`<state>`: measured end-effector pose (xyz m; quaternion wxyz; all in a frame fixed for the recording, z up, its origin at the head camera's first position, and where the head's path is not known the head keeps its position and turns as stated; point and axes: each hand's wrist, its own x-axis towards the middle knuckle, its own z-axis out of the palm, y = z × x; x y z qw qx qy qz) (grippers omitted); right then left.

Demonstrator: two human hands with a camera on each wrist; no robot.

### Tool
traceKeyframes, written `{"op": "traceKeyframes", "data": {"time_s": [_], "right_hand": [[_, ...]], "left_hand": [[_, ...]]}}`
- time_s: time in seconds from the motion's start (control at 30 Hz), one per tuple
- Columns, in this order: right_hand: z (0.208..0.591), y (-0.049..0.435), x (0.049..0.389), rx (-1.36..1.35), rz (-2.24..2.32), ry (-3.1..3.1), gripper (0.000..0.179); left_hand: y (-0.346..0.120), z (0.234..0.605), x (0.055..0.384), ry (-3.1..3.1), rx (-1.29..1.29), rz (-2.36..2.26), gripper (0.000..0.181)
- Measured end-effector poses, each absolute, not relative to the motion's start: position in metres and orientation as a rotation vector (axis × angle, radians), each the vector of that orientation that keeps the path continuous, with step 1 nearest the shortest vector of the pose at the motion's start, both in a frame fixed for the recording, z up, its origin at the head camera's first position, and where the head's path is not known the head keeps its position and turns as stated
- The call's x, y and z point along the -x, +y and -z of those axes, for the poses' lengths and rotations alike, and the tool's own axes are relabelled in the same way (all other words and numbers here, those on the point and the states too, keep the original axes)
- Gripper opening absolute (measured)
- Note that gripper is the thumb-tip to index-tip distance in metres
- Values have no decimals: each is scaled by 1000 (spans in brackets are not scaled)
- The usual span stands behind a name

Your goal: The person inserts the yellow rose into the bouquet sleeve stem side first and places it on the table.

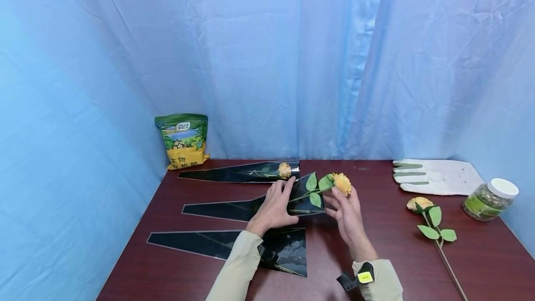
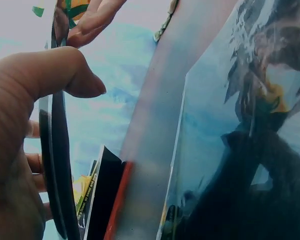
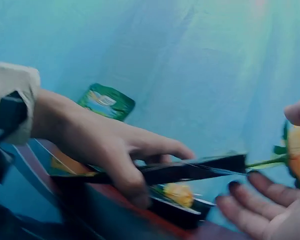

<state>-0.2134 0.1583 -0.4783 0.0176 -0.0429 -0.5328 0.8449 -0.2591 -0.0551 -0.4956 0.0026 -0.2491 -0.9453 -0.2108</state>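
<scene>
My left hand [image 1: 273,208] grips a black flower sleeve [image 1: 307,189] in the middle of the table, thumb on the near side. A yellow rose [image 1: 342,183] reaches out of its wide end, with green leaves [image 1: 315,199] lying over the dark film. Around the bloom, my right hand [image 1: 349,212] holds the rose between thumb and fingers. The right wrist view shows the bloom [image 3: 299,152] beside that palm, with the other fingers spread below the stem. In the left wrist view, the sleeve [image 2: 55,165] stands edge-on between thumb and fingers.
Behind lies a sleeve [image 1: 234,173] with a yellow rose inside. Another black sleeve [image 1: 288,252] lies flat in front. At right are a loose rose [image 1: 420,204], white gloves [image 1: 443,178] and a white-lidded jar [image 1: 489,200]. A green and yellow bag [image 1: 182,140] stands back left.
</scene>
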Motion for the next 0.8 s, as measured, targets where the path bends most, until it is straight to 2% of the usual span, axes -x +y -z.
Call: {"op": "traceKeyframes", "data": {"time_s": [0.1,0.23,0.47,0.8], "right_hand": [[474,169,213,82,-2544,-1848,20],[470,183,213,25,-2437,-1986,23],[467,206,211,-104,-2127,-2179,52],[471,229,208,-457,-1955,-2305,49]], "left_hand": [[-55,495,259,-2962,794,671,108],[-56,494,259,-2956,818,704,107],[-56,493,258,-2962,851,711,107],[-57,493,257,-2966,896,718,107]]}}
